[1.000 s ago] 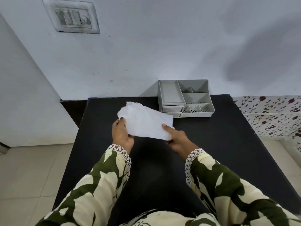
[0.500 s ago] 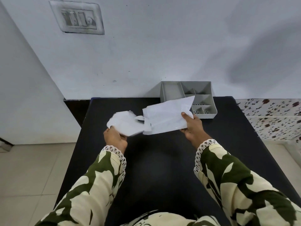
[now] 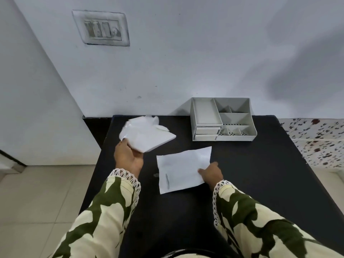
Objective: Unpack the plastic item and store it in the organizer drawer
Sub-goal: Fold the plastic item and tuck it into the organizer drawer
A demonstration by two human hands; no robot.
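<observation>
Head view, one moment, itemised as we find it. Table [image 3: 260,183]: black top, set against a pale wall. Organizer [image 3: 223,120]: grey, at the table's far edge by the wall, with open compartments on top and two shut drawers [image 3: 206,133] stacked at its front left. Packet [image 3: 183,169]: flat white pouch lying on the table in front of the organizer and apart from it, a dark mark showing near its lower left. Right hand [image 3: 211,173]: we see it resting on the packet's right edge, fingers pressed down on it; whether it pinches the edge we cannot tell. Wrapper [image 3: 147,134]: white, crumpled at its far end, to the left of the organizer and well apart from it. Left hand [image 3: 128,155]: closed on the wrapper's near corner, holding it just over the table's left side. Plastic item: we cannot tell which white piece contains it. Sleeves [image 3: 115,211]: green and cream, lace cuffs. Switch plate [image 3: 101,28]: on the wall, upper left.
</observation>
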